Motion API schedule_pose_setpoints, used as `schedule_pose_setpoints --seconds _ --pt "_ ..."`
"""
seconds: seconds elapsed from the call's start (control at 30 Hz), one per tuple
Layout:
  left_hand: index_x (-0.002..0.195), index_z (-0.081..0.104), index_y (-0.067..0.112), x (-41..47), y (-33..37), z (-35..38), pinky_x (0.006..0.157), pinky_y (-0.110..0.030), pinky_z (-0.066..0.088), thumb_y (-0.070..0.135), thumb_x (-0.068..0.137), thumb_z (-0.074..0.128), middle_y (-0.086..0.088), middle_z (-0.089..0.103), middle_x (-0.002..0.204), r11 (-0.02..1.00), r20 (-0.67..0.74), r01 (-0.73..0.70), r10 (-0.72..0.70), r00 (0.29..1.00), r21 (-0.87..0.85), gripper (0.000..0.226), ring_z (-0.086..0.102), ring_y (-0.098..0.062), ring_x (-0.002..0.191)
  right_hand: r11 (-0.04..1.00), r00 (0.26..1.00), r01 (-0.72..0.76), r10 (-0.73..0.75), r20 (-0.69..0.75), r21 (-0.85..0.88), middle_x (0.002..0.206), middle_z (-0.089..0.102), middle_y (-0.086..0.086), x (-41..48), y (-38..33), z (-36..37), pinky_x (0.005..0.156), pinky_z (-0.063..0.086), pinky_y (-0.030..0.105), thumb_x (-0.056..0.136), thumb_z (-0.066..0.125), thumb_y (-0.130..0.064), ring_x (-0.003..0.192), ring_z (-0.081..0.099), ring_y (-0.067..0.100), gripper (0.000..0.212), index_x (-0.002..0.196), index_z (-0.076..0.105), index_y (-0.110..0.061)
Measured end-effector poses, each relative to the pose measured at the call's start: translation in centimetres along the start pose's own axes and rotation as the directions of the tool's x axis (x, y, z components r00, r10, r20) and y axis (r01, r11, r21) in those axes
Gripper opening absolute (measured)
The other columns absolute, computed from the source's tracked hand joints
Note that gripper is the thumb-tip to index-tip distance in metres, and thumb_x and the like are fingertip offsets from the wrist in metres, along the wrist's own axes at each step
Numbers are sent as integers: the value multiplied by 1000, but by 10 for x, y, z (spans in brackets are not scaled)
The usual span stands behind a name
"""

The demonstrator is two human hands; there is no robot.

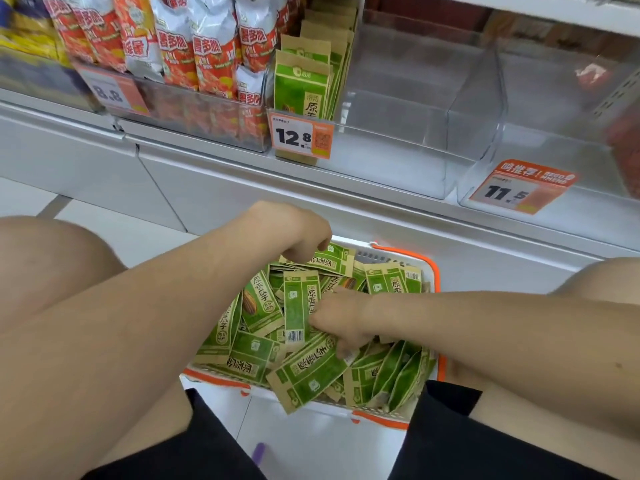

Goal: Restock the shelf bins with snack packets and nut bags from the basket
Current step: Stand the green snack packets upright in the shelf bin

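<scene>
A white basket with an orange rim is seen at the lower centre of the frame, set on the floor between the person's knees. It is filled with a loose heap of green packets, lying flat, tilted and on edge.

The left hand is held over the far side of the basket. Its fingers are curled downward, and the top packet there is pinched at its edge.

The right hand is sunk into the middle of the heap with its fingers bent among the packets. One packet with a barcode is touched by the fingertips. Whether anything is gripped cannot be told.

At the upper centre, more green packets are stood upright in a clear shelf bin, above a price tag marked 12.8. Red snack bags are stacked in the upper left. Further clear bins are seen in the upper right, one with a tag marked 11.5.
</scene>
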State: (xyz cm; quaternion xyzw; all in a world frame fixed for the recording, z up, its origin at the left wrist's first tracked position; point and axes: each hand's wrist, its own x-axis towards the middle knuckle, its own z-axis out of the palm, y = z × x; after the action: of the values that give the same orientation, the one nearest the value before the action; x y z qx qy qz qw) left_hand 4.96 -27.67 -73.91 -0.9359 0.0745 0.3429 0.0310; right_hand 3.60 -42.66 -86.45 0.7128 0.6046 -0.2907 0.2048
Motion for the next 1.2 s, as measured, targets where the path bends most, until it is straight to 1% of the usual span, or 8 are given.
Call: schedule_pose_setpoints --seconds 0.2,0.33,0.47,0.63,0.83,0.97,1.07,1.2 --pt "151 48 30 -6 -6 -6 101 -42 55 8 96 66 1 55 145 999 37 14 -12 999 -31 63 61 -27 123 908 1000 -13 15 -1 419 80 53 -5 -14 20 -52 63 38 30 86 83 -26 72 46 15 29 90 56 -16" --pt "150 48 25 -15 -12 -15 104 -44 53 26 80 92 4 60 140 998 94 43 -39 995 -40 82 61 -26 124 897 985 -46 114 -130 440 81 56 -4 -34 43 -94 64 38 32 94 76 -29 70 50 14 29 110 60 -11" --pt "142 45 25 -21 -26 -21 107 -46 51 52 65 97 6 67 130 970 92 58 -37 995 -237 96 64 -24 120 881 932 -72 227 -283 468 84 57 -7 -56 64 -122 64 40 31 94 75 -23 74 56 15 20 105 59 -17" --pt "107 65 21 -22 -29 -34 89 -40 59 42 94 76 -4 73 104 786 -211 -87 -56 976 -612 27 71 -25 96 811 820 -115 403 -406 573 88 58 -4 -80 80 -148 62 43 29 91 71 -13 82 57 19 18 101 57 -17" --pt "108 72 15 -31 -33 -45 82 -48 62 35 108 57 -14 78 96 469 -249 -112 -241 938 -876 24 75 -30 85 738 524 -61 597 -608 672 85 72 -3 -92 85 -157 82 52 40 94 71 -30 94 63 22 23 112 59 -23" --pt "103 75 11 -29 -29 -51 78 -40 57 37 109 51 -11 76 93 394 -346 -169 -438 830 -904 36 72 -29 86 783 388 4 572 -722 622 97 71 0 -91 80 -161 80 50 37 96 63 -14 96 62 24 25 118 60 -24" --pt "93 78 14 -28 -28 -51 84 -47 62 39 108 55 -10 79 88 345 -384 -231 -492 781 -910 37 76 -30 87 874 347 -44 468 -813 484 97 65 -2 -92 75 -162 76 55 45 91 58 -7 91 63 29 31 115 57 -27" --pt "89 79 14 -27 -30 -52 77 -52 65 33 106 60 -12 79 83 217 -376 -309 -599 707 -926 32 77 -33 80 922 410 -124 384 -827 367 123 56 5 -92 76 -162 81 53 45 93 60 -32 102 60 32 32 124 57 -22"
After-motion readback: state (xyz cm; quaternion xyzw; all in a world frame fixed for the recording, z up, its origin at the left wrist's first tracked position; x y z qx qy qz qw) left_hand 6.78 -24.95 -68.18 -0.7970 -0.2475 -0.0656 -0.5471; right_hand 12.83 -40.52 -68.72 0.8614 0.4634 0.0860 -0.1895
